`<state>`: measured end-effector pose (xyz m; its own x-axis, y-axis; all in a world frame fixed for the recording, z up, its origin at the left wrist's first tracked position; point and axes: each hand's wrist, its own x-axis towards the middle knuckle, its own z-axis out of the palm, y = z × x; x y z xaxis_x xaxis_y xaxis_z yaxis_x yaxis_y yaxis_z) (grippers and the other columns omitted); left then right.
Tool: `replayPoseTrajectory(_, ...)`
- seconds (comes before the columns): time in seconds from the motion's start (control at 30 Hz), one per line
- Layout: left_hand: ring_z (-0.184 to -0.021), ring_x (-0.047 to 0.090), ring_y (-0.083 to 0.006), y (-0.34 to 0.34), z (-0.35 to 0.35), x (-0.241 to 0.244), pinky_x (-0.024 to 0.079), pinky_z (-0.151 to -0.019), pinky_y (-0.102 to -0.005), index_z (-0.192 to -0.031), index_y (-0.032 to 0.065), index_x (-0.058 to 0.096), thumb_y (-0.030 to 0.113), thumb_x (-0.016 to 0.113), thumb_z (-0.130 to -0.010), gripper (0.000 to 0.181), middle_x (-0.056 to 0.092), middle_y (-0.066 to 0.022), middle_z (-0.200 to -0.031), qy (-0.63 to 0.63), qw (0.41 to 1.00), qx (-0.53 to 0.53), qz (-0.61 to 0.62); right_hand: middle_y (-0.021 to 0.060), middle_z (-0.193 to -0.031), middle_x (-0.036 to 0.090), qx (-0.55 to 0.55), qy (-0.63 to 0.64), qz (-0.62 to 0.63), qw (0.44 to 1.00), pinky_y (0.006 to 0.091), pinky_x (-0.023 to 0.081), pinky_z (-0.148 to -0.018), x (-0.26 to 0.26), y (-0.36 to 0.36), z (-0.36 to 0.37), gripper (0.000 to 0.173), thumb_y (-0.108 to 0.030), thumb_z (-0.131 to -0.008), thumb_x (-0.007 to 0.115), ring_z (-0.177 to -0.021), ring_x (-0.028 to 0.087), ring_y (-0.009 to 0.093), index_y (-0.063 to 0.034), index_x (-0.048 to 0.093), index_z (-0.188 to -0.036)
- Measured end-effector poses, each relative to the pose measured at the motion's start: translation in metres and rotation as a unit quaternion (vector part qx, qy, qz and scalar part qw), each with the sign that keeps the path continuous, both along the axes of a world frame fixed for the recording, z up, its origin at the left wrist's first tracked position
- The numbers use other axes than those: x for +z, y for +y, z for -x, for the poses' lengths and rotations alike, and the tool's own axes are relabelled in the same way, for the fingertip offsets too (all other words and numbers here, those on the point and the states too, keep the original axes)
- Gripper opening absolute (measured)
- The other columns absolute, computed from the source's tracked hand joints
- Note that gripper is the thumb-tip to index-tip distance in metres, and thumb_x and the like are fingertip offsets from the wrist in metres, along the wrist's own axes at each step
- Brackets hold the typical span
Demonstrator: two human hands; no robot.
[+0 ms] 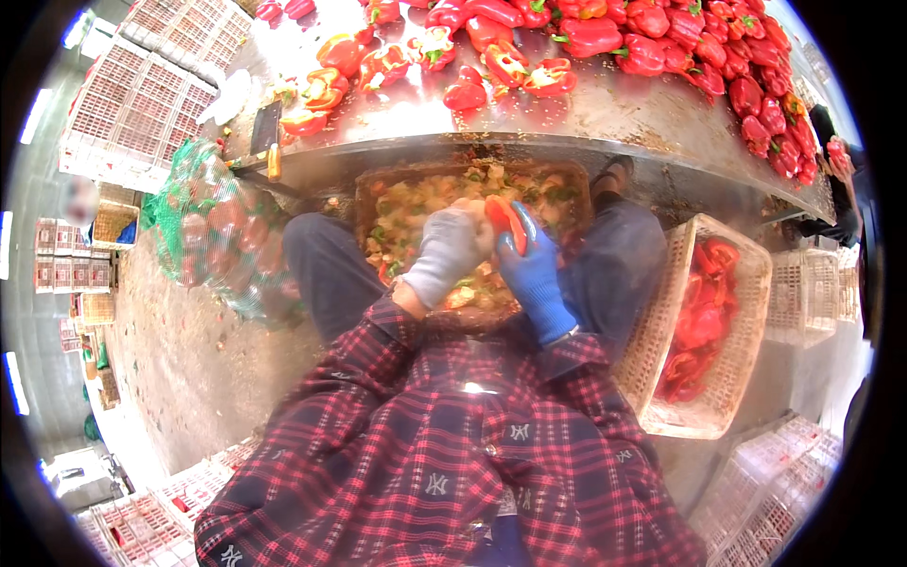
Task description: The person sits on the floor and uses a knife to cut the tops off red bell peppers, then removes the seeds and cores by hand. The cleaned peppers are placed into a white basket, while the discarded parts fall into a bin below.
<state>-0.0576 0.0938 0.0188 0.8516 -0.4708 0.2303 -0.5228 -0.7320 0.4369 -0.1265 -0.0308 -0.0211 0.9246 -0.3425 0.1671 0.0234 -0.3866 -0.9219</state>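
My right hand, in a blue knit glove with a coated palm, grips a red bell pepper piece. Close against its left side is my left hand in a pale grey glove. The left fingers are curled and blurred, so whether they hold anything is hidden. Both hands are over a crate between my knees, filled with pale pepper cores, seeds and green stems. Beyond it, halved red bell peppers lie on a metal table strewn with seeds.
Whole red peppers are heaped at the table's far right. By my right leg, a plastic crate contains red pepper pieces. A full mesh bag stands left. A yellow-handled blade rests on the table corner. Stacked crates rise behind.
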Motion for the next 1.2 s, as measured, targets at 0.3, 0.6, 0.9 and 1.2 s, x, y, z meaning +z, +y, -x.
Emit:
replayPoseTrajectory(0.3,-0.069,0.071,-0.0249,-0.002,0.011,0.001,0.056,-0.061,-0.0344,-0.115,0.001,0.065,0.019,0.057,-0.098,0.026,0.071,-0.0131,-0.092,0.365,0.9,-0.049,0.235,0.0192,-0.113,0.066,-0.038,0.035,0.02,0.998,0.0454,0.052,-0.089,0.01,-0.009,0.016,0.044,-0.026,-0.085,0.065,-0.104,0.064,0.039,-0.0104,0.062,-0.126)
replayPoseTrajectory(0.6,-0.101,0.06,-0.0111,-0.024,0.02,0.036,0.05,-0.084,-0.0265,-0.135,-0.0019,0.053,0.017,0.058,-0.1,0.04,0.065,-0.0067,-0.119,0.446,0.844,-0.102,0.28,0.0164,-0.12,0.065,-0.208,0.005,0.08,0.975,0.0388,0.049,-0.091,0.115,-0.145,0.136,0.042,-0.022,-0.096,0.061,-0.109,0.063,0.028,-0.0023,0.057,-0.132)
replayPoseTrajectory(0.9,-0.084,0.066,-0.0142,0.001,-0.032,-0.01,0.053,-0.077,-0.0277,-0.126,-0.0027,0.058,0.016,0.06,-0.094,0.038,0.071,-0.0091,-0.095,0.206,0.957,-0.037,0.202,0.0198,-0.127,0.063,-0.303,0.314,0.421,0.795,0.0432,0.05,-0.092,-0.062,-0.286,0.324,0.048,-0.024,-0.09,0.059,-0.112,0.062,0.035,-0.007,0.058,-0.135)
replayPoseTrajectory(1.2,-0.105,0.061,-0.0401,-0.028,-0.186,-0.016,0.048,-0.092,-0.0501,-0.116,0.0048,0.058,0.033,0.061,-0.088,0.04,0.062,-0.0232,-0.114,-0.094,0.988,0.115,-0.038,0.0124,-0.127,0.065,-0.258,0.025,0.063,0.964,0.0336,0.05,-0.094,0.058,-0.209,0.148,0.04,-0.007,-0.091,0.059,-0.111,0.062,0.02,-0.0018,0.062,-0.13)
